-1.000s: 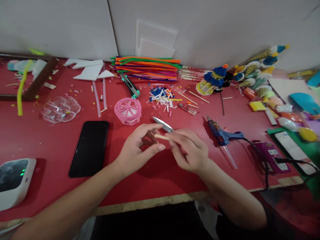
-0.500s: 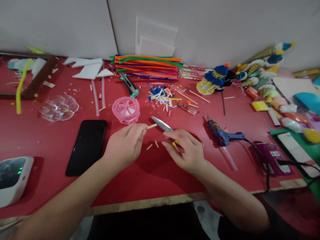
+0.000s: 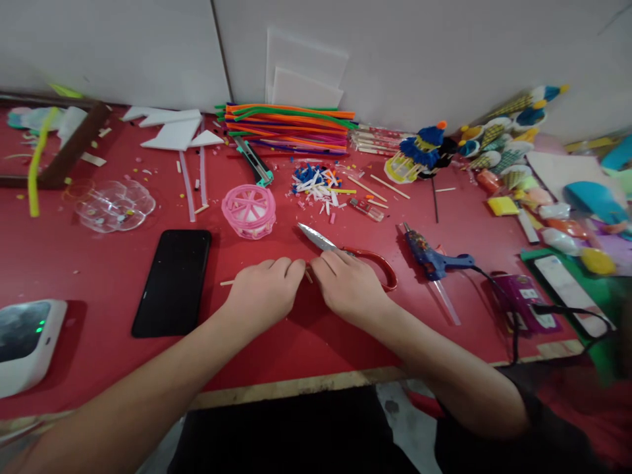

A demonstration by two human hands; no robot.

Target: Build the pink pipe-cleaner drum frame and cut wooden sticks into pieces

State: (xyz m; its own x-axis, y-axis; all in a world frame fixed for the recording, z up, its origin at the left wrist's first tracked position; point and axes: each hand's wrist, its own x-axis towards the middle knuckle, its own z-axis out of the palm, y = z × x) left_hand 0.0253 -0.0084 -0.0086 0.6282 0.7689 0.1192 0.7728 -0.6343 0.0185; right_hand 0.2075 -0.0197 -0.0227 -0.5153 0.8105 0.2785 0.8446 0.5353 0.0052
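Note:
My left hand [image 3: 264,288] is closed, knuckles up, around a thin wooden stick [image 3: 227,283] whose pale end pokes out on its left. Facing it, a small gap away, my right hand [image 3: 350,286] is also closed; what its fingers pinch is hidden. A short bit of stick [image 3: 309,275] shows in the gap. Just behind the right hand lies a pair of scissors [image 3: 318,239], blades toward the upper left, red handles partly covered by that hand. A pink wheel-topped piece [image 3: 249,210] stands beyond my left hand.
A black phone [image 3: 172,283] lies left of my hands, a blue glue gun [image 3: 434,257] with its cord to the right. Behind are a cutter knife [image 3: 254,161], a heap of small cut bits [image 3: 318,184] and coloured pipe cleaners [image 3: 291,125]. The table's front edge [image 3: 296,388] is close.
My hands have come together and turned knuckles up. The stick tip that pointed right from my left hand is out of sight. My right hand has uncovered more of the scissors' red handles.

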